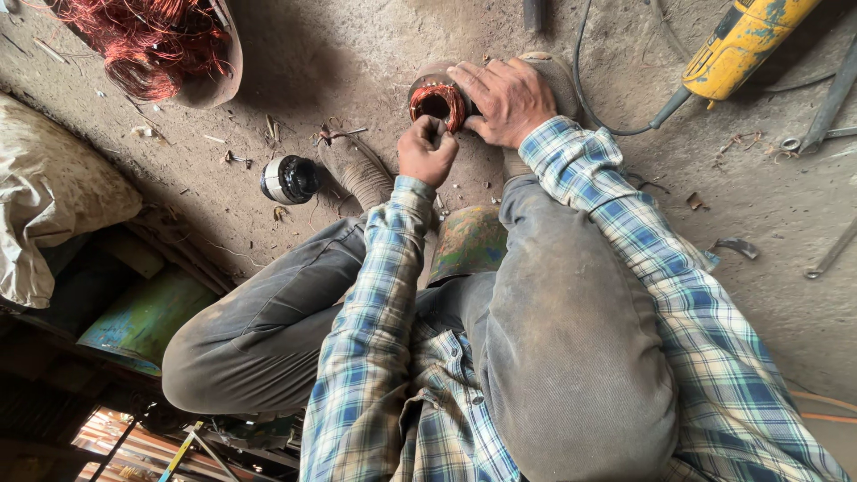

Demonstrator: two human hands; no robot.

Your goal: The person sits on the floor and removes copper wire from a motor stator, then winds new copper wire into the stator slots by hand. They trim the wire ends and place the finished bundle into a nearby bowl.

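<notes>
A round motor stator (435,96) with copper winding stands on the dusty floor between my feet. My right hand (505,96) lies flat over its right side, fingers spread and pressing on the housing. My left hand (428,148) is clenched in a fist at the stator's near rim, gripping something small that my fingers hide. Both arms wear a blue plaid shirt, and my knees in grey trousers frame the work.
A tangle of copper wire (147,43) fills a metal pan at top left. A small black and white cylinder (288,179) lies left of my foot. A yellow power tool (737,43) with cable sits at top right. A sack (49,192) lies at left. Metal scraps (736,245) lie at right.
</notes>
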